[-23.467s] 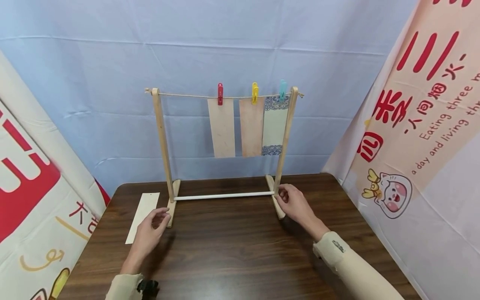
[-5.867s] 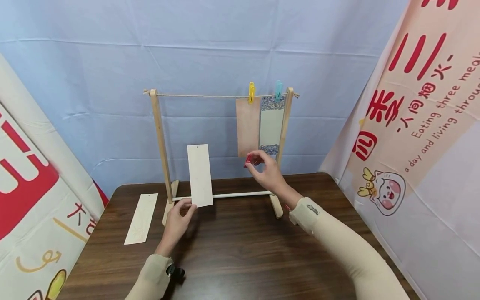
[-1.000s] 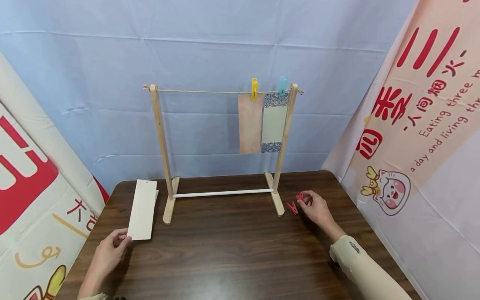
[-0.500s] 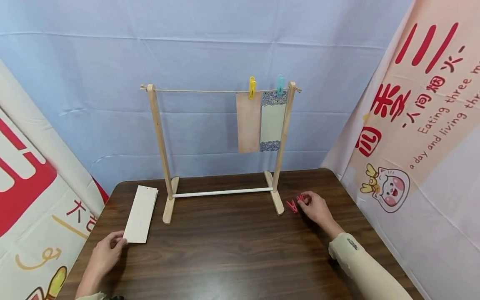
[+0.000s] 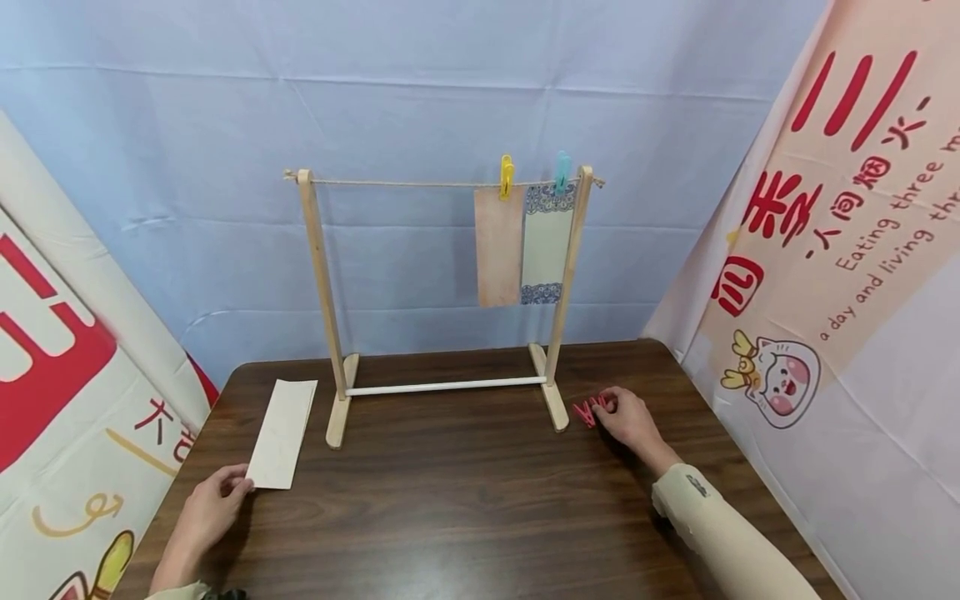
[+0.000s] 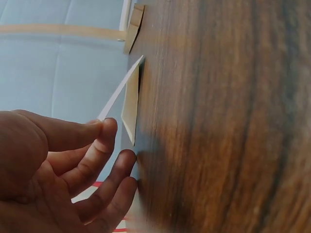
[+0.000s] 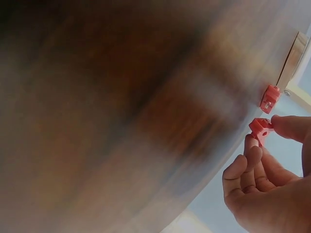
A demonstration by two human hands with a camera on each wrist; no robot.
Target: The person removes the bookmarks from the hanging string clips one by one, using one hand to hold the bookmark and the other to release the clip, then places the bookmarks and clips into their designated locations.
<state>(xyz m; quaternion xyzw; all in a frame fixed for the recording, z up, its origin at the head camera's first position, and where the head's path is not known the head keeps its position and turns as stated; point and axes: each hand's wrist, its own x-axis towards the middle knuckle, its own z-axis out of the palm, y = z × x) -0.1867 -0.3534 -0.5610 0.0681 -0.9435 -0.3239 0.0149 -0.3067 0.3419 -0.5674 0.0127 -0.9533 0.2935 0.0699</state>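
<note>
At the table's left, my left hand [image 5: 208, 512] pinches the near edge of a pale rectangular card [image 5: 283, 433] between thumb and forefinger. The left wrist view shows this card tilted, its far end down by a second card [image 6: 130, 104] lying beneath it; in the head view it covers most of that one. On the right, just outside the rack's foot, my right hand [image 5: 630, 421] pinches a red clothespin [image 7: 261, 128] low over the table. Another red clothespin [image 7: 269, 99] lies close beside it.
A wooden rack [image 5: 318, 275] with a string [image 5: 397, 182] stands mid-table. A yellow clothespin [image 5: 507, 177] holds a pinkish card [image 5: 498, 250]; a light-blue clothespin [image 5: 562, 172] holds a blue-patterned card [image 5: 546, 246]. Printed cloths hang at both sides.
The red clothespin and its card have left the string. My left hand has brought the card left and lowered it over the other one. My right hand has carried the clothespin down to the right.
</note>
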